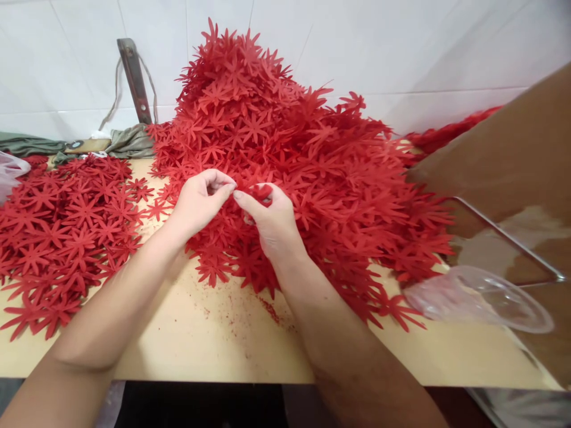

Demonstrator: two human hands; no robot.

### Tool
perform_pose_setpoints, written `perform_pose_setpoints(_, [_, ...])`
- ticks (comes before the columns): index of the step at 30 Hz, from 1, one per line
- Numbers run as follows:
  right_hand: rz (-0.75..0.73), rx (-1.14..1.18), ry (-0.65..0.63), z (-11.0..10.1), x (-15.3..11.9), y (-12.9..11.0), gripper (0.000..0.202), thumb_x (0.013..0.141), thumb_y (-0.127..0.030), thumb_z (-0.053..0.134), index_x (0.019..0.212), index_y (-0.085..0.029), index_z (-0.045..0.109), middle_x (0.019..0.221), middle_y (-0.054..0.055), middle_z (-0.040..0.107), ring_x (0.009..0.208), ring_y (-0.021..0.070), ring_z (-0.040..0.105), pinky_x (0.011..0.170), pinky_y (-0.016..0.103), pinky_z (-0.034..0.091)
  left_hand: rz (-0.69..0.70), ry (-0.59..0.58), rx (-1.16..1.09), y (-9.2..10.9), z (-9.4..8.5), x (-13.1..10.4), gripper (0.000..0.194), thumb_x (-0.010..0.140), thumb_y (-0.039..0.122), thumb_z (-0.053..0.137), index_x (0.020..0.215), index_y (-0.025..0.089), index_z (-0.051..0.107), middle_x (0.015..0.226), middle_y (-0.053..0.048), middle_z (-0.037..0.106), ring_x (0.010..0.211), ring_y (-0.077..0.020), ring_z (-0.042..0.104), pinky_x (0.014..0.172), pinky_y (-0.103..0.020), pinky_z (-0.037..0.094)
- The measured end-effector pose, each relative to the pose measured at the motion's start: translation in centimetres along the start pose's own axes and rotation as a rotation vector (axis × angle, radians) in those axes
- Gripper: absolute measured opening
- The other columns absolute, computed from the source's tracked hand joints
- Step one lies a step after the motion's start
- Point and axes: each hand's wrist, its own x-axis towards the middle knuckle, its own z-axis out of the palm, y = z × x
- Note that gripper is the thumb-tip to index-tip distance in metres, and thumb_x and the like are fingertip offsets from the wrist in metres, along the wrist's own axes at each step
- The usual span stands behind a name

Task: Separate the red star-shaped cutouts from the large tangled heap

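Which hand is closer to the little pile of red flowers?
Left. The left hand is to the right of the little pile, past a strip of table; the right hand is even farther right.

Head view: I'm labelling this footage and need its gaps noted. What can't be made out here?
All in the head view:
- Red piece: full shape hidden by the right hand.
- Left hand: too small at the fingertips to tell whether they pinch anything.
- Large red heap: its lower layers are hidden by the pieces on top.
- Plastic bag: cut off by the left edge.
- Brown panel: cut off by the right edge.
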Motion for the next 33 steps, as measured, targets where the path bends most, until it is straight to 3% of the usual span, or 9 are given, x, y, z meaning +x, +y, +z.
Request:
perform_pose_setpoints(5, [0.018,0.076,-0.024,-0.4,0.4,0.1,0.023,0.063,-0.029,0.07,0.064,-0.019,0.05,0.045,-0.011,0.036,0.039,0.002,0.028,0.039,0.022,0.021,0.037,-0.02,0.048,0.1,-0.2,-0.2,0.007,0.074,0.016,0.064,0.069,0.014,0.061,0.064,0.001,0.059,0.06,-0.0088,0.049,0.063,-0.023,0.039])
perform_pose_setpoints(13, [-0.019,0.083,-0.014,-0.3,0.4,0.1,0.023,0.055,-0.027,0.075,0.071,-0.016,0.062,0.05,-0.009,0.047,0.048,0.0035,0.04,0.047,0.021,0.031,-0.007,-0.053,-0.001,0.5,-0.4,-0.1,0.006,0.076,0.014,0.062,0.07,0.012,0.059,0.062,0.003,0.055,0.059,-0.0064,0.048,0.061,-0.02,0.038])
perform_pose_setpoints(18, [-0.009,0.091,-0.029,-0.5,0.5,-0.1,0.02,0.061,-0.029,0.071,0.066,-0.017,0.057,0.043,-0.011,0.042,0.04,0.0024,0.032,0.042,0.022,0.024,0.016,-0.083,-0.034,0.2,-0.7,0.0,0.008,0.075,0.016,0.064,0.071,0.013,0.059,0.065,0.002,0.058,0.061,-0.0059,0.049,0.062,-0.019,0.04])
perform_pose_setpoints(26, [-0.126,0.005,-0.048,-0.6,0.5,0.3,0.013,0.069,-0.023,0.062,0.061,-0.018,0.053,0.047,-0.009,0.043,0.045,0.0034,0.035,0.049,0.022,0.029,0.079,-0.004,-0.045,0.5,-0.8,0.1,0.01,0.077,0.019,0.065,0.084,0.013,0.061,0.073,0.002,0.059,0.068,-0.0061,0.051,0.071,-0.019,0.042])
perform_pose_setpoints(30, [-0.146,-0.044,-0.055,-0.7,0.6,0.5,0.014,0.071,-0.019,0.058,0.059,-0.018,0.051,0.048,-0.009,0.04,0.046,0.0038,0.033,0.049,0.022,0.029,0.055,-0.096,-0.021,1.0,-0.1,-0.6,0.013,0.078,0.024,0.065,0.085,0.014,0.061,0.074,0.001,0.059,0.067,-0.0073,0.052,0.069,-0.021,0.042])
perform_pose_setpoints(33, [-0.147,-0.064,-0.056,-0.5,0.5,0.3,0.016,0.072,-0.025,0.063,0.061,-0.019,0.052,0.052,-0.007,0.045,0.05,0.0044,0.037,0.052,0.022,0.035,-0.008,-0.117,0.024,0.5,0.1,-0.5,0.011,0.075,0.015,0.063,0.086,0.013,0.062,0.071,0.002,0.057,0.062,-0.0067,0.049,0.063,-0.021,0.04])
